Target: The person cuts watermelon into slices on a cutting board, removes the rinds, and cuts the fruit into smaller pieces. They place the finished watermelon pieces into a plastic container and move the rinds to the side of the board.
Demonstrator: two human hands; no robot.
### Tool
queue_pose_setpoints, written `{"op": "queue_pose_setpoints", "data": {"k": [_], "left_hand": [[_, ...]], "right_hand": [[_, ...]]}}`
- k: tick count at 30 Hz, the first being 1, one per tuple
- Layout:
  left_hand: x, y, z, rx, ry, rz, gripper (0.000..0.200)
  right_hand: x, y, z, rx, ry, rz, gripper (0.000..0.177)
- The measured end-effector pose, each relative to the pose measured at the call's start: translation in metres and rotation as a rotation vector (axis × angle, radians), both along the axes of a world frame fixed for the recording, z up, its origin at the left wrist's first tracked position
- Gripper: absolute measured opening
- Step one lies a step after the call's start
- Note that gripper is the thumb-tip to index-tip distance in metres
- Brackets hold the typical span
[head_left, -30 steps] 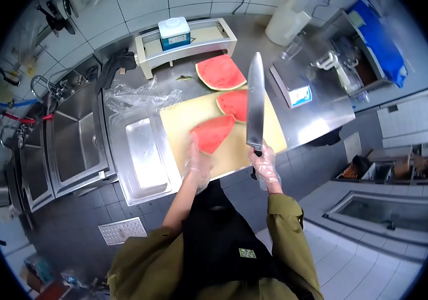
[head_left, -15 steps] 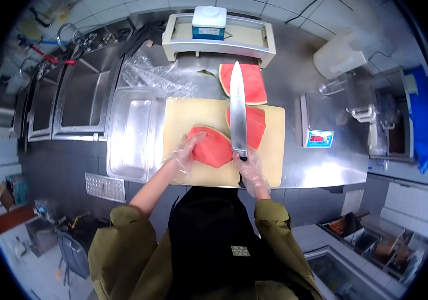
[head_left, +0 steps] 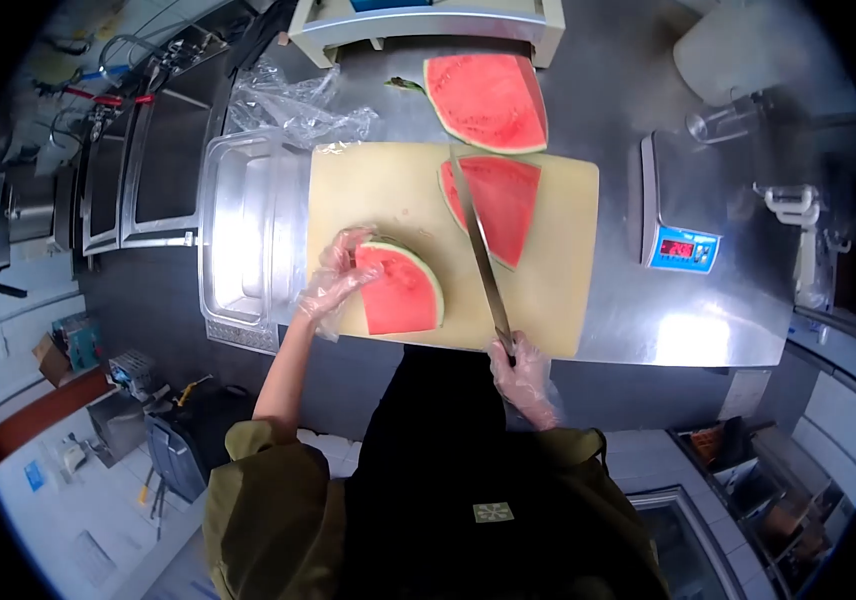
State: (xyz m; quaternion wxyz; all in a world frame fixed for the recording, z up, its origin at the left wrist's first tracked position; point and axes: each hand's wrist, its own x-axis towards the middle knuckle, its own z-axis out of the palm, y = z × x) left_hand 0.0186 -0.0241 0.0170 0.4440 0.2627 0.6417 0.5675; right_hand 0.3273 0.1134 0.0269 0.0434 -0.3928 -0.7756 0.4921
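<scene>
My left hand, in a clear plastic glove, grips a watermelon piece by its left edge, thumb over the red flesh. This piece lies near the front of the cream cutting board, rind toward the upper right. In my right hand, also gloved, is the handle of a long kitchen knife. Its blade points away from me, over or against a second watermelon piece; contact cannot be told. Behind the board a larger watermelon piece rests on the steel counter.
Left of the board stands a clear rectangular tub, with crumpled plastic film behind it. A digital scale sits to the right. A cream rack is at the back, and sinks are at far left.
The held watermelon piece has turned and moved left, away from the knife. The knife now leans leftward, its edge-on blade lower over the second piece. The camera view has shifted.
</scene>
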Motion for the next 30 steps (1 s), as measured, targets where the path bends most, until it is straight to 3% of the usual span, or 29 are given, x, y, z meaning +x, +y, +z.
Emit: {"op": "queue_pose_setpoints", "data": {"k": [1, 4, 5, 9, 14, 15, 18, 22, 24, 27, 30], "left_hand": [[-0.001, 0.000, 0.001, -0.070, -0.072, 0.014, 0.056], [0.000, 0.004, 0.014, -0.145, 0.104, -0.090, 0.052], [0.002, 0.005, 0.015, -0.155, 0.138, -0.099, 0.050], [0.012, 0.011, 0.013, -0.211, 0.125, 0.034, 0.047], [0.030, 0.023, 0.017, -0.372, 0.056, 0.249, 0.044], [0.029, 0.021, 0.016, -0.422, 0.132, 0.205, 0.044], [0.028, 0.013, 0.010, -0.335, 0.175, 0.167, 0.045], [0.022, 0.007, 0.009, -0.436, 0.216, 0.115, 0.044], [0.024, 0.008, 0.008, -0.381, 0.151, 0.147, 0.047], [0.012, 0.002, -0.004, -0.351, 0.086, 0.141, 0.054], [0.008, 0.002, -0.007, -0.303, 0.063, 0.140, 0.057]], "right_hand": [[0.002, -0.006, -0.006, 0.130, 0.057, 0.027, 0.026], [0.002, -0.030, -0.005, 0.076, 0.079, -0.007, 0.027], [-0.001, -0.034, 0.002, -0.088, 0.032, -0.002, 0.024], [-0.003, -0.071, -0.004, -0.249, 0.051, -0.148, 0.028], [-0.005, -0.118, -0.025, -0.224, 0.076, -0.301, 0.039], [-0.008, -0.123, -0.025, -0.219, 0.094, -0.331, 0.042], [-0.012, -0.122, -0.018, -0.207, 0.005, -0.346, 0.045], [-0.007, -0.124, -0.025, -0.119, 0.016, -0.354, 0.041], [-0.006, -0.121, -0.023, -0.094, 0.044, -0.353, 0.038], [-0.008, -0.120, -0.027, -0.094, 0.044, -0.368, 0.051], [-0.004, -0.116, -0.027, -0.143, 0.045, -0.345, 0.048]]}}
